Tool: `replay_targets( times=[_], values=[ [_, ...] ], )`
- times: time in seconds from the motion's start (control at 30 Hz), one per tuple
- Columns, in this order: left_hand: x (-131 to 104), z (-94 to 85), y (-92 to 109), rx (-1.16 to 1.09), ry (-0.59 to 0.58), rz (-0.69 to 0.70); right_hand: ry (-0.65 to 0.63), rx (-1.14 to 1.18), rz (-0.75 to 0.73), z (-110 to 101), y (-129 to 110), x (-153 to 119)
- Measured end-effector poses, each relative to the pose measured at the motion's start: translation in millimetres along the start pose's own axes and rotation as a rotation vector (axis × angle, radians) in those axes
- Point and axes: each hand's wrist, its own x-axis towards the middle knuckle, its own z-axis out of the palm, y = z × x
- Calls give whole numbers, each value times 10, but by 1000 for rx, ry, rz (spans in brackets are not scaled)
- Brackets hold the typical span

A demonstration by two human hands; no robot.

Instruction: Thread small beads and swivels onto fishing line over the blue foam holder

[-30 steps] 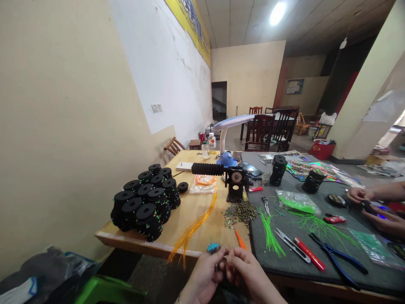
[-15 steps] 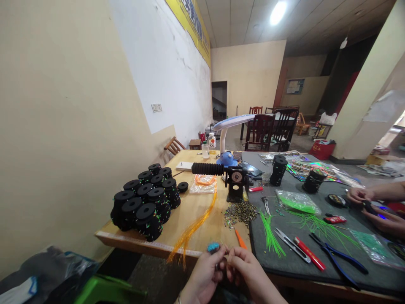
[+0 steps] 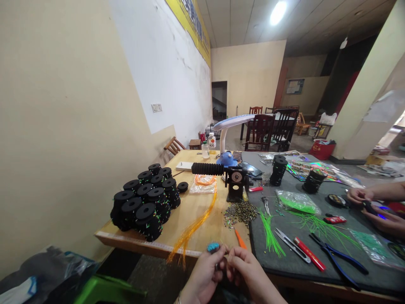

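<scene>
At the table's near edge, my left hand [image 3: 205,270] and my right hand [image 3: 245,264] meet, their fingertips pinched close together. A small turquoise bundle [image 3: 213,246] shows at the index finger of my left hand; its kind is unclear. Whatever lies between the fingertips is too small to make out. Just beyond my right hand is an orange pointed tool [image 3: 240,239]. A heap of small metallic pieces [image 3: 243,212] lies farther back, with a hank of orange strands [image 3: 198,223] to its left.
Stacked black foam spools [image 3: 145,198] crowd the left side. A black clamp device with a dial [image 3: 236,181] stands mid-table by a lamp [image 3: 227,158]. Rightward are green strands [image 3: 271,234], thread snips [image 3: 292,245], a red lighter [image 3: 310,253], blue-handled pliers [image 3: 340,259] and another person's hands [image 3: 363,198].
</scene>
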Motion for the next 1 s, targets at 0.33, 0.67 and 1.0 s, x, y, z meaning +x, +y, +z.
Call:
replay_targets(
  times=[0.33,0.67,1.0],
  values=[
    [-19,30,28,-21,20,-21,-5,-30,6,14,-39,-9],
    [0,-15,-14,-6,2,1,2,-45,3,10,-49,-13],
    [-20,12,10,23,21,19,-4,-4,-9,1,-14,-3]
  ],
)
